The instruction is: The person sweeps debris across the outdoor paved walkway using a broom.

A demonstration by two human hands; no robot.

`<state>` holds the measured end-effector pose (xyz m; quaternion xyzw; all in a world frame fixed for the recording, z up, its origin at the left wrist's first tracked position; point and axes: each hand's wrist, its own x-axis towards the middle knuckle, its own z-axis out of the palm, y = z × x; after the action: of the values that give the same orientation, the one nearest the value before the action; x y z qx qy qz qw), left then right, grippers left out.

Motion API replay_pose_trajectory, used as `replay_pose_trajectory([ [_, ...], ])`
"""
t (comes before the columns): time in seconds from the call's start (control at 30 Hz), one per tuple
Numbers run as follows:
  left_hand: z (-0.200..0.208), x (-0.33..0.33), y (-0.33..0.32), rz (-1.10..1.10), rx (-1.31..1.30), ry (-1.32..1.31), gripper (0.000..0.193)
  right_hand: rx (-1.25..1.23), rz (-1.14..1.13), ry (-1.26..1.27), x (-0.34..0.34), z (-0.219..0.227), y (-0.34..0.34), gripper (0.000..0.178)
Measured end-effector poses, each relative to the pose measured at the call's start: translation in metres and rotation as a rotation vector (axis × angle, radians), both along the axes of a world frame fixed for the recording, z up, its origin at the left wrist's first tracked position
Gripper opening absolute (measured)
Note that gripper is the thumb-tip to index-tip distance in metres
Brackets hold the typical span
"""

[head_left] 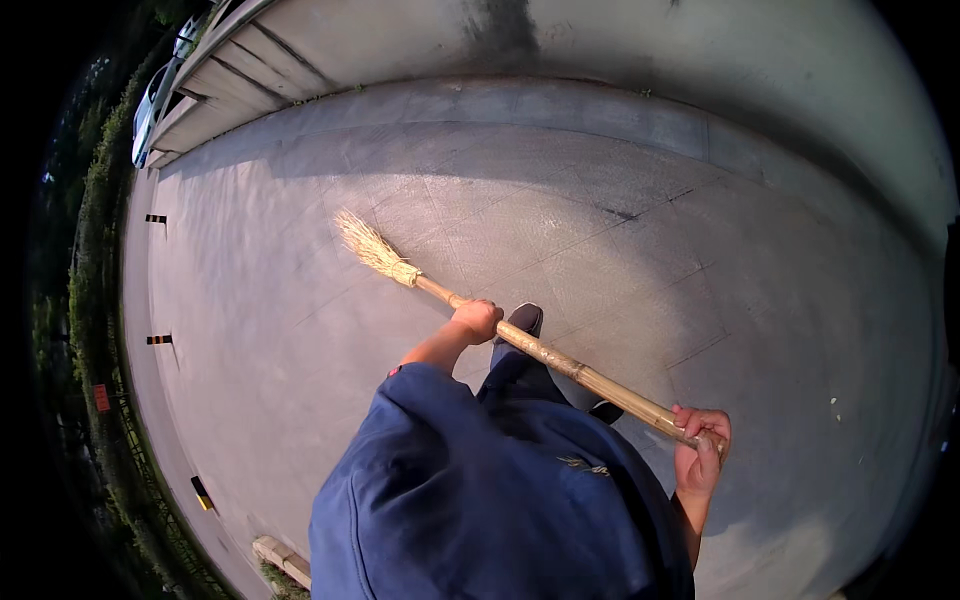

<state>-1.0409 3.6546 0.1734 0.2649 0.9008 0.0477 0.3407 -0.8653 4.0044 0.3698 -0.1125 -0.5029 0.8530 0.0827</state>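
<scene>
A broom (565, 362) with a long bamboo handle and a head of pale straw bristles slants across in front of me. Its bristle head (375, 247) points to the far left, and the handle's end is at my near right. My left hand (479, 319) is wrapped round the lower handle, a short way behind the bristles. Near the top end, my right hand (703, 441) grips the handle with fingers curled over it. Whether the bristle tips touch the ground, I cannot tell. My dark shoe (526, 318) shows just past the handle.
Grey paving (270, 270) spreads all around me. A pale wall (640, 45) closes off the far side. Black-and-yellow bollards (159, 340) line the left edge, with a hedge (90, 290) and a parked car (150, 115) beyond. Small pale scraps (836, 410) lie on the right.
</scene>
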Motion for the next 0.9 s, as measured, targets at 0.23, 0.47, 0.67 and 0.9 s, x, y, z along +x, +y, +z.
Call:
replay_pose_trajectory([
  [0.23,-0.004,-0.069,-0.080,0.104,-0.046,0.119,0.010,0.115,0.101,-0.054,-0.077,0.013,-0.093,0.026],
  [0.47,0.028,-0.085,0.090,-0.259,0.242,-0.011,0.019,0.196,-0.305,0.018,-0.011,0.088,-0.016,0.017],
  [0.67,0.102,0.015,0.303,-0.606,0.812,-0.125,0.010,0.534,-1.086,0.097,0.133,0.230,-0.042,0.013],
  [0.9,0.212,0.072,0.363,-0.797,1.075,-0.091,0.007,1.006,-1.277,0.293,0.184,0.278,-0.066,0.013],
])
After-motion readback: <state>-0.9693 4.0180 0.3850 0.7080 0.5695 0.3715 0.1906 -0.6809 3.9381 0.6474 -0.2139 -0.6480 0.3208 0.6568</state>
